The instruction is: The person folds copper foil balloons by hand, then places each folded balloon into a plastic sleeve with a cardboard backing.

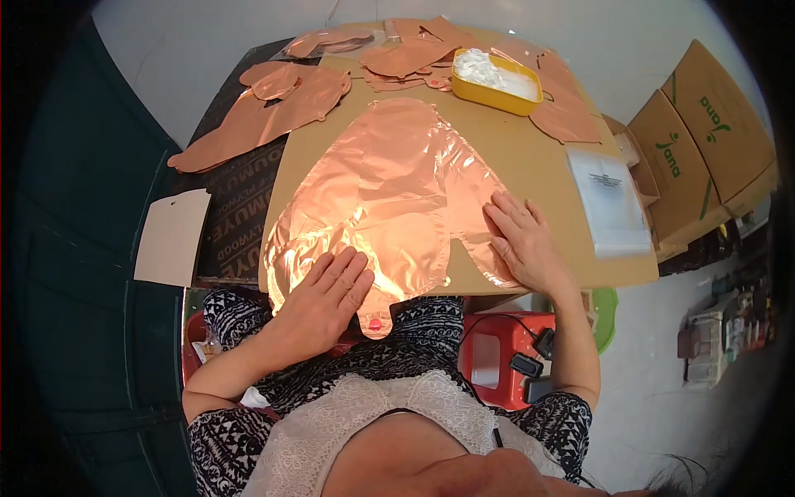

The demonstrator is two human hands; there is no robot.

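Observation:
A flat rose-gold foil balloon (402, 182) lies spread on the cardboard-topped table in front of me, shiny and creased. Its rounded tab with a red mark hangs over the front edge. My left hand (327, 290) rests palm down on its lower left part, fingers straight and side by side. On the narrower right part lies my right hand (526, 244), also flat, with the thumb a little apart. Neither hand grips anything. The palms hide small parts of the foil.
More foil balloons (281, 108) lie at the back left, with others at the back. A yellow tub (497, 101) holds white material. Clear plastic bags (611, 203) sit at the right edge. Cardboard boxes (675, 157) stand right, a red stool (497, 352) below, a white board (172, 238) left.

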